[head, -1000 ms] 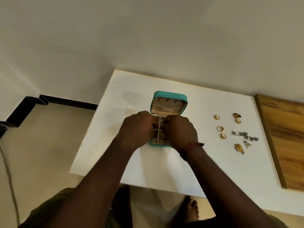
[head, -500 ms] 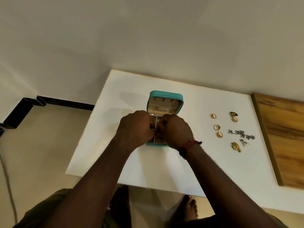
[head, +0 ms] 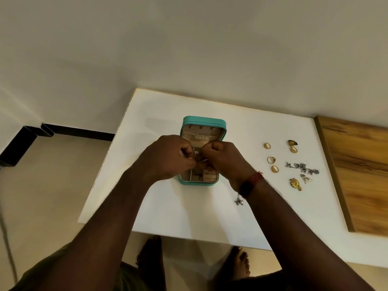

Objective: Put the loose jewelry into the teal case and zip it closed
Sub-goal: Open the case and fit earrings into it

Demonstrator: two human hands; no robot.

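Observation:
The teal case point(head: 203, 121) stands open on the white table point(head: 168, 206), lid upright, beige compartments showing. My left hand point(head: 165, 158) and my right hand point(head: 224, 160) meet above the case, both pinching a small silver jewelry piece point(head: 197, 154) between the fingertips. One small dark piece point(head: 197, 175) lies in a front compartment. To the right lie several gold rings point(head: 271, 159), a silver chain piece point(head: 302, 167), a gold pendant point(head: 295, 183), a small silver earring point(head: 305, 179) and a dark stud point(head: 292, 142). A silver charm point(head: 239, 201) lies by my right wrist.
A wooden board point(head: 361, 175) borders the table on the right. The wall stands just behind the table. My bare feet point(head: 239, 261) show under the table's front edge. The floor and a black skirting point(head: 75, 131) lie to the left.
Both hands have lifted slightly from the case's compartments and drawn apart a little, showing the small silver piece between them. A silver charm now shows by my right wrist.

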